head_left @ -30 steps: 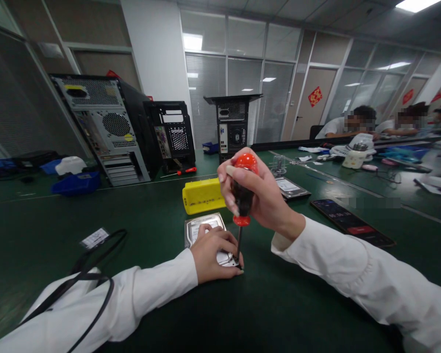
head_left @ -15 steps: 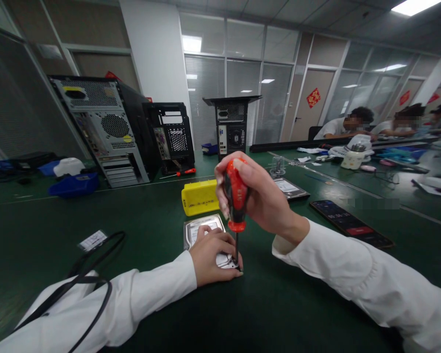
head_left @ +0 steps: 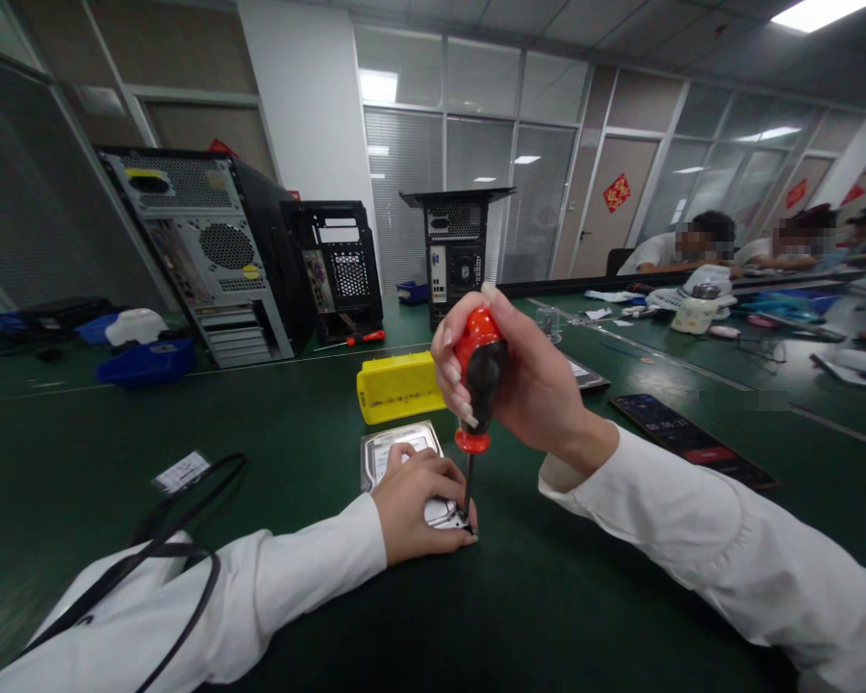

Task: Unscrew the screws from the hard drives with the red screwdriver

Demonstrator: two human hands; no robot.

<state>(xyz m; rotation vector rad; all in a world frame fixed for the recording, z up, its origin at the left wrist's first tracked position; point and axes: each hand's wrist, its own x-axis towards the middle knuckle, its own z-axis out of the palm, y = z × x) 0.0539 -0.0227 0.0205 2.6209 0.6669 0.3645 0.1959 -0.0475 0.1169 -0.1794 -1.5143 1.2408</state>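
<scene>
A silver hard drive (head_left: 404,438) lies flat on the green table, partly hidden by my fingers. My left hand (head_left: 422,500) is closed over its near end, thumb and fingers gripping the edges. My right hand (head_left: 512,371) wraps round the red and black handle of a screwdriver (head_left: 482,385), held almost upright. The screwdriver's shaft runs down to the near right corner of the drive, beside my left fingertips. Whether the tip sits in a screw is too small to tell. Just behind the drive stands a yellow bin (head_left: 398,387) with small dark bits in it.
Behind stand computer cases (head_left: 216,255). A second screwdriver (head_left: 365,338) and a blue bin (head_left: 146,363) lie before them. A phone (head_left: 685,438) and another drive (head_left: 588,375) are to the right. A black cable (head_left: 213,568) crosses my left sleeve. People (head_left: 693,241) sit far right.
My right hand has turned about the screwdriver handle and shifted slightly right, tilting the handle a little. My left hand and the hard drive have stayed put.
</scene>
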